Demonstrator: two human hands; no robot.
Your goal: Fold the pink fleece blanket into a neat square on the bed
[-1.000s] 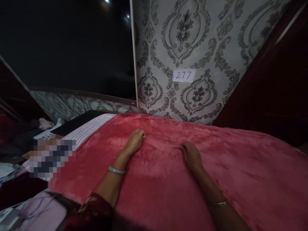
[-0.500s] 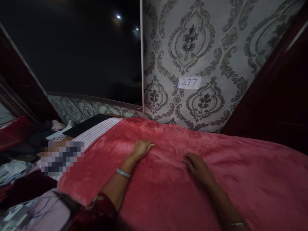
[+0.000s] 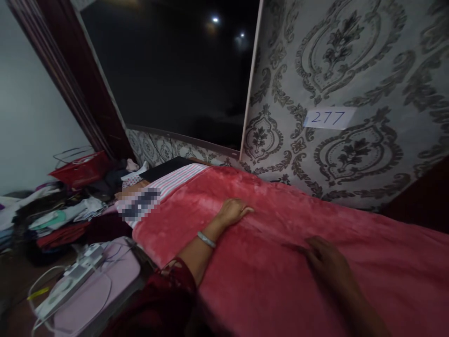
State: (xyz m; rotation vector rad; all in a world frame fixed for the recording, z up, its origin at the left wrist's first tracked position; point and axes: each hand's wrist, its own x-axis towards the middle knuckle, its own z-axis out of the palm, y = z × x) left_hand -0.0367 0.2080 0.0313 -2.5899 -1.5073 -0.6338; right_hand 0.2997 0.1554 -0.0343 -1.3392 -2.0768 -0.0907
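A fluffy red blanket (image 3: 368, 262) covers the bed in front of me. My left hand (image 3: 233, 210) lies flat on it, palm down, fingers pointing right, a silver bangle on the wrist. My right hand (image 3: 328, 262) rests lower and to the right, palm down on the blanket, fingers apart and pointing left. Neither hand grips anything. A striped pink-and-white sheet (image 3: 175, 180) shows beyond the blanket's left edge.
A patterned grey wall with a paper label reading 277 (image 3: 329, 117) rises behind the bed. A dark screen (image 3: 175, 75) hangs at the left. Piled clothes (image 3: 59, 220) and a red basket (image 3: 82, 168) lie at left; a white power strip (image 3: 70, 281) with cables sits on a pink surface.
The view has swung left, showing the clothes pile and power strip. My right hand has slid down and right along the blanket; my left hand stays flat at about the same spot.
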